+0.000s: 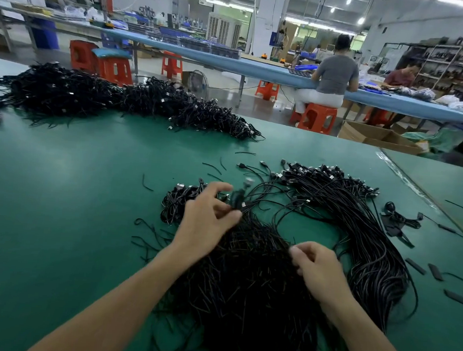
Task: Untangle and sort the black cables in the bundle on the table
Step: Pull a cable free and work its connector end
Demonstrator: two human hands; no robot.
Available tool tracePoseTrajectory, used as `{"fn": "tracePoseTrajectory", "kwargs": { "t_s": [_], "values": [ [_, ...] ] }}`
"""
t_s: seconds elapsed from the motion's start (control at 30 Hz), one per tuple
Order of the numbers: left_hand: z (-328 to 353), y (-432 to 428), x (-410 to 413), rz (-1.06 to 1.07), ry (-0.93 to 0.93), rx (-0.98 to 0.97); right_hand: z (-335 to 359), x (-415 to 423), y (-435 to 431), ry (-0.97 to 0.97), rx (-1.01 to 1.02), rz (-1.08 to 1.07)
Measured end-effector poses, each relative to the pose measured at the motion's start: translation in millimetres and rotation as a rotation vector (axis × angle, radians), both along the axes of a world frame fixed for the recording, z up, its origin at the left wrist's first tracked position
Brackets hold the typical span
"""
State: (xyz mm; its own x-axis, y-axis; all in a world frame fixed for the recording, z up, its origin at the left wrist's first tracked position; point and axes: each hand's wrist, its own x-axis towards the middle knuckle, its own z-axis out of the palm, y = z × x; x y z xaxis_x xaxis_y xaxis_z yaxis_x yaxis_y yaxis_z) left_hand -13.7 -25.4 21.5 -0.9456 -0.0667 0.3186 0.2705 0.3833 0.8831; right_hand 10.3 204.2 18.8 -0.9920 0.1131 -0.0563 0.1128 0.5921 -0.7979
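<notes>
Left hand (207, 219) and right hand (318, 266) pinch the cable bundle (246, 292).

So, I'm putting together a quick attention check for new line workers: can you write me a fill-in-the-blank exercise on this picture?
1. The table has a ____ surface.
2. The left hand pinches a blurred cable end while the right hand pinches strands of the ____ cable bundle.
3. A bigger cable pile lies toward the table's far ____ side.
4. The person in grey sits on an ____ stool.
Missing words: green; black; left; orange.
</notes>
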Motion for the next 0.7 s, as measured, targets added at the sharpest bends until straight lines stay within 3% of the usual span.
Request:
{"fn": "tracePoseTrajectory", "kwargs": {
  "t_s": [0.13, 0.3, 0.47, 0.6, 0.7],
  "values": [
    [4, -24, -26, 0.269, 0.016, -0.07, -19, -13, 30, -0.122, 0.509, -0.043],
    [-20, -43, -47, 0.33, -0.145, -0.352, -25, -12, 20, -0.242, 0.763, -0.045],
    [-33, -42, -40, 0.274, -0.138, -0.492, -21, -19, 18, -0.271, 0.706, -0.088],
    [-37, -40, -35, 0.259, -0.088, -0.638, -7, -30, 23, -0.279, 0.448, -0.162],
    [-39, -31, -27, 0.32, 0.071, -0.631, 12, -28, 22, -0.198, 0.278, -0.141]
  ]
}}
